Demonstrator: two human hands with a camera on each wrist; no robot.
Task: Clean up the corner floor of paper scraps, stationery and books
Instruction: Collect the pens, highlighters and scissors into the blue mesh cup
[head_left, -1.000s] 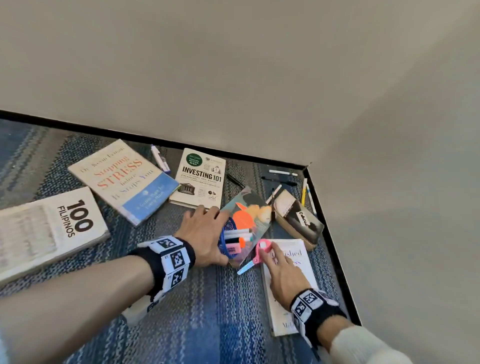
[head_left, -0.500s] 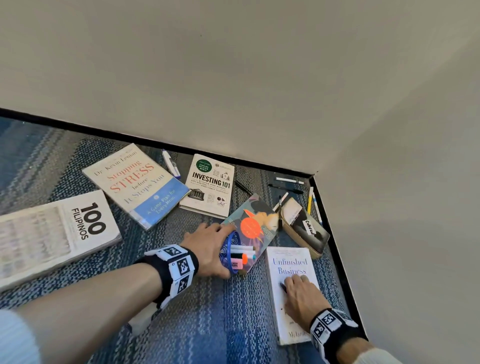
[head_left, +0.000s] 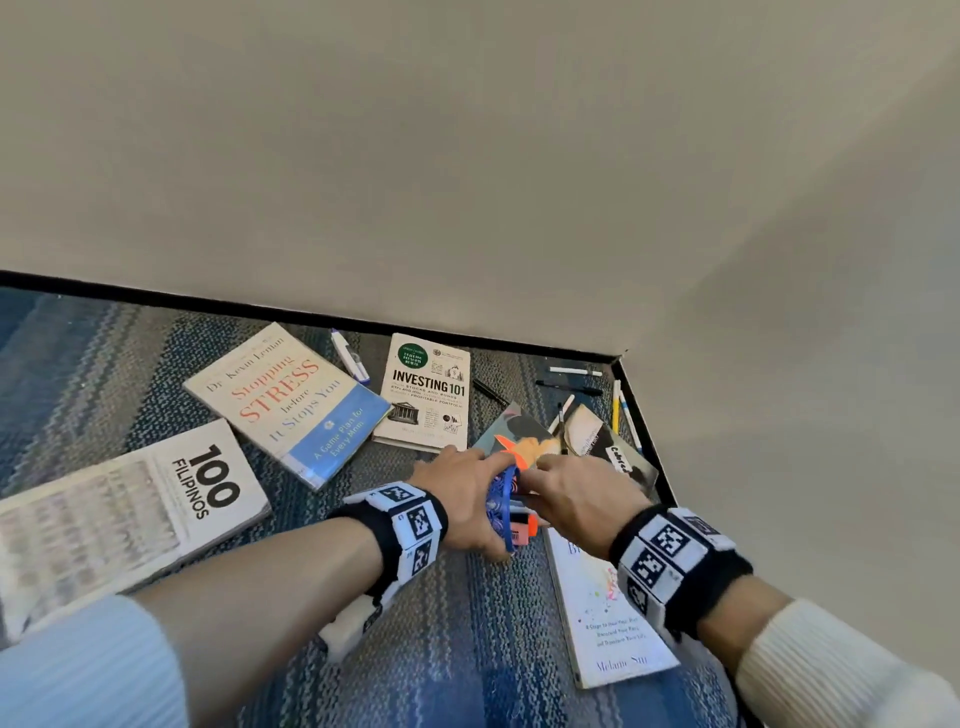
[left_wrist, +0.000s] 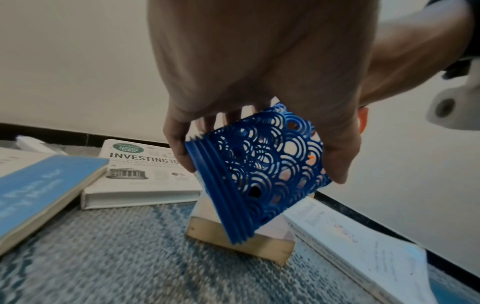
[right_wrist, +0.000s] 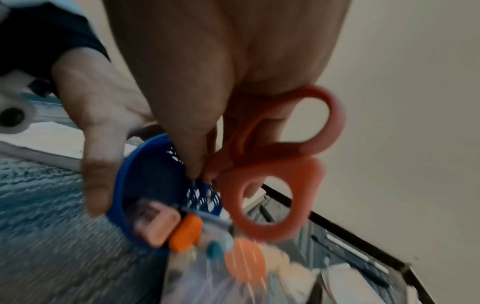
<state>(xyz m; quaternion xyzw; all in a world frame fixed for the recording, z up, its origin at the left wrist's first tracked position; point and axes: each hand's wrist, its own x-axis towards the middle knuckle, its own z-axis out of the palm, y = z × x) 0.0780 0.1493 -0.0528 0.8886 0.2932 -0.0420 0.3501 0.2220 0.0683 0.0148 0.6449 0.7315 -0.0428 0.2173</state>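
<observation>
A blue openwork pen holder (left_wrist: 255, 174), tilted on its side over the edge of a colourful book (head_left: 519, 434) on the blue carpet (head_left: 457, 649), is gripped around its patterned wall by the left hand (head_left: 462, 501), thumb on one side and fingers curled on the other. Highlighters and markers (right_wrist: 171, 228), among them a pink and an orange cap, are seen lying in the holder with their ends protruding from its mouth. Pink-handled scissors (right_wrist: 283, 170) are held at the mouth of the holder by the right hand (head_left: 582, 499), whose fingers are closed on the handles; the blades are hidden. A white paperback (head_left: 608, 618) lies beneath the right wrist. Farther off, three books are laid flat: "100 Filipinos" (head_left: 130, 514), "Stopping Stress" (head_left: 291, 400) and "Investing 101" (head_left: 426, 395), with a white marker (head_left: 350, 356) between the latter two. Loose pens (head_left: 574, 379) are scattered in the corner by the black skirting (head_left: 311, 317).
</observation>
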